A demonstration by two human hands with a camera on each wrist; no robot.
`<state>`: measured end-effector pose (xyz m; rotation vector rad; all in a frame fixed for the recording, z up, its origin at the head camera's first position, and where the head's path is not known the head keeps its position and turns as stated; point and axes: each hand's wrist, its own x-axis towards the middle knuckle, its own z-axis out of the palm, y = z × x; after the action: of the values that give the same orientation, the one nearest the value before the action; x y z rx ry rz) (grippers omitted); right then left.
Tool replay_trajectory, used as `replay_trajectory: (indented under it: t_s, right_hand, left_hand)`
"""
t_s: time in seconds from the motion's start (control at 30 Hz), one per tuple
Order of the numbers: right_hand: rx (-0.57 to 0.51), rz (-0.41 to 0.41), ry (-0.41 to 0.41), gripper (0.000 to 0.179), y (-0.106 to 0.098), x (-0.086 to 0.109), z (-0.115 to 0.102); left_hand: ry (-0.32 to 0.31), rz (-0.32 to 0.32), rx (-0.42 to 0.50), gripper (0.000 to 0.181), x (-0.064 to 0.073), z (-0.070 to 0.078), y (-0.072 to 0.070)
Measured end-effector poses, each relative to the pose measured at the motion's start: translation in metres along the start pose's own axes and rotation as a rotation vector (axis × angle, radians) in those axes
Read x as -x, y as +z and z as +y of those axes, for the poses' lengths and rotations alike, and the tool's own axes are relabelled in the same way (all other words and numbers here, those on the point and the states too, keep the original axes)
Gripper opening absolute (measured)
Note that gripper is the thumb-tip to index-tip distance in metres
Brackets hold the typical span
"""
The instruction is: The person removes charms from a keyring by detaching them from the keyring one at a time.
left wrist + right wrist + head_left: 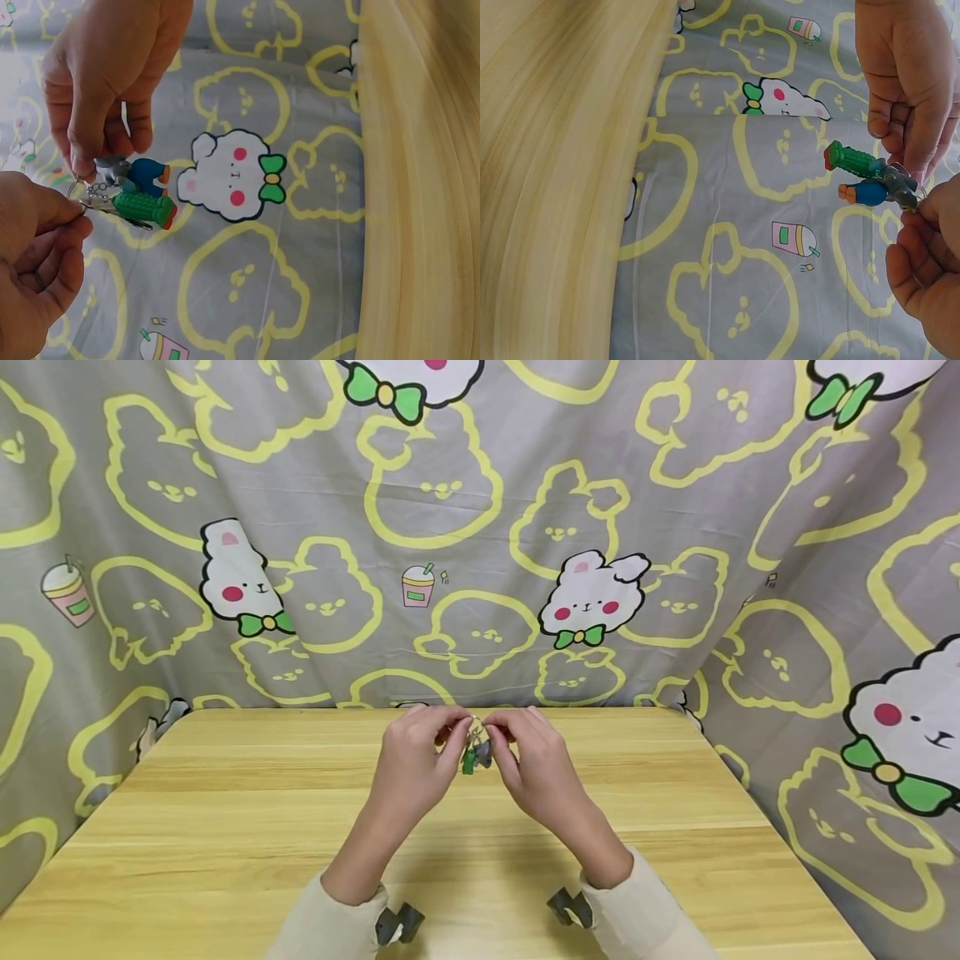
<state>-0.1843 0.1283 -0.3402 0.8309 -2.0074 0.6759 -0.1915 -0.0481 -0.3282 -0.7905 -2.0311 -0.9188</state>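
Observation:
Above the far part of the table, both hands are close together at a keyring (72, 189). The left hand (416, 760) pinches it between thumb and index finger on one side. On the other side, the right hand (542, 764) pinches it the same way. From the ring, on small chains, hang a green knobbly figure (141, 206) with a red base and a grey-headed figure (148, 175) with blue trousers and orange feet. Fingertips cover parts of the ring, so whether it is parted cannot be seen.
A wooden table (480, 860) spans the space below the hands. A grey curtain (495, 535) with rabbit and bear outlines hangs behind it and along both sides. Dark devices (401, 923) show at the sleeve cuffs.

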Motion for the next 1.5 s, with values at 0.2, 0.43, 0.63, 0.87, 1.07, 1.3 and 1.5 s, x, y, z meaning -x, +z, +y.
replay_trajectory:
  t_s: [0.2, 0.43, 0.63, 0.87, 1.07, 1.3, 1.5]
  right_hand:
    - [0.004, 0.004, -0.006, 0.01, 0.001, -0.001, 0.0]
    - [0.005, 0.006, 0.011, 0.006, 0.0, 0.0, 0.0]
    - [0.004, -0.018, 0.041, 0.005, -0.002, 0.0, 0.0]
    - [-0.03, -0.087, 0.159, 0.007, -0.01, 0.001, 0.007]
    - [-0.057, -0.16, 0.315, 0.009, -0.02, 0.002, 0.025]
    - [-0.068, -0.265, 0.462, 0.012, -0.032, 0.009, 0.053]
    - [-0.074, -0.383, 0.569, 0.016, -0.037, 0.021, 0.082]
  left_hand:
    - [-0.011, 0.025, 0.016, 0.004, -0.001, -0.001, -0.002]
    - [-0.014, 0.04, 0.027, 0.006, -0.002, -0.001, -0.004]
    - [-0.025, 0.041, 0.017, 0.005, -0.002, 0.0, -0.003]
    - [-0.034, 0.037, 0.017, 0.005, -0.002, -0.001, -0.003]
    - [-0.052, 0.024, 0.02, 0.005, -0.001, -0.002, -0.002]
    - [-0.052, 0.029, 0.025, 0.006, 0.001, -0.002, 0.0]
    - [-0.068, 0.015, 0.029, 0.003, 0.002, -0.002, 0.0]
